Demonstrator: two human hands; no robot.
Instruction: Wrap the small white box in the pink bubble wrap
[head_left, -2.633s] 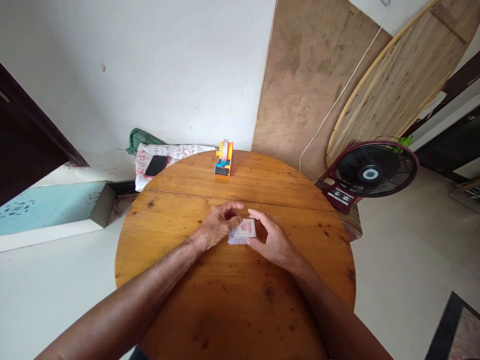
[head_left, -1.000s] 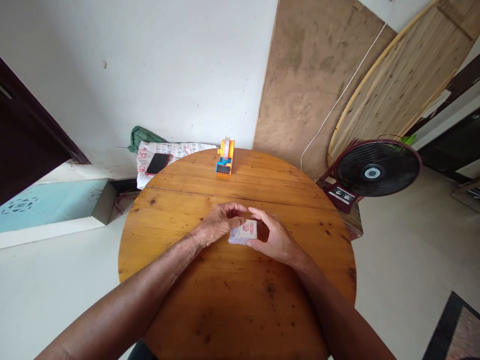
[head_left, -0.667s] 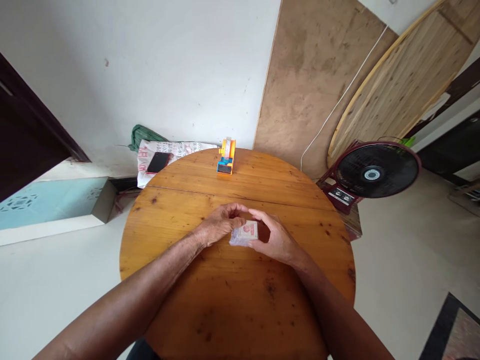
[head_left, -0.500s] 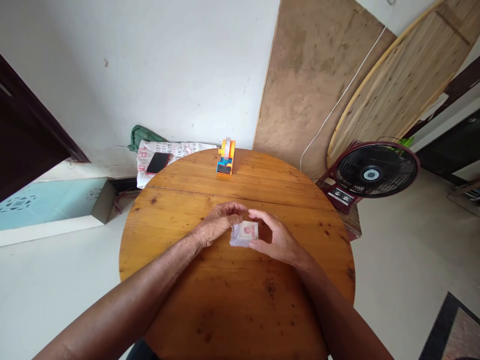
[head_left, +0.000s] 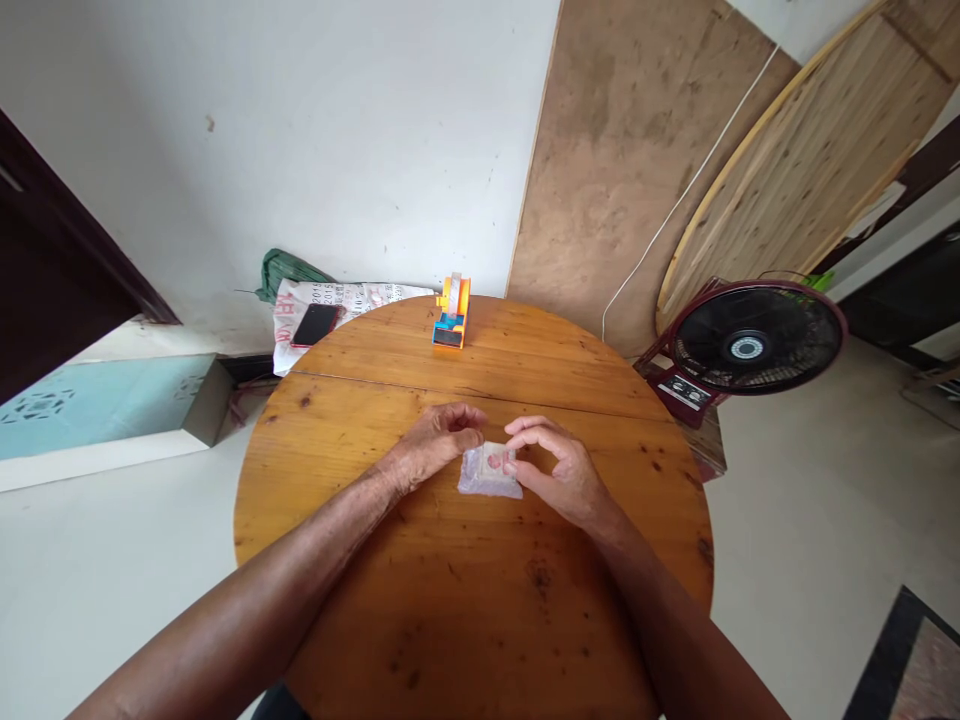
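A small pale box (head_left: 497, 457) with red print lies on a piece of clear bubble wrap (head_left: 487, 487) near the middle of the round wooden table (head_left: 480, 580). My left hand (head_left: 439, 440) is at the upper left of the box, with thumb and forefinger closed on the wrap's edge. From the right, my right hand (head_left: 561, 468) reaches in with curved fingers, its thumb and forefinger at the box's right edge. The fingers partly cover the box's corners.
An orange and blue tape dispenser (head_left: 452, 312) stands at the table's far edge. Beyond the far left edge, a phone (head_left: 315, 325) rests on a printed white sack (head_left: 360, 294). A dark red fan (head_left: 746, 345) stands right of the table.
My right hand has shifted slightly right, and its thumb has moved up from the wrap's lower corner to the box's edge. More wrap shows at the lower right. My left hand barely moved.
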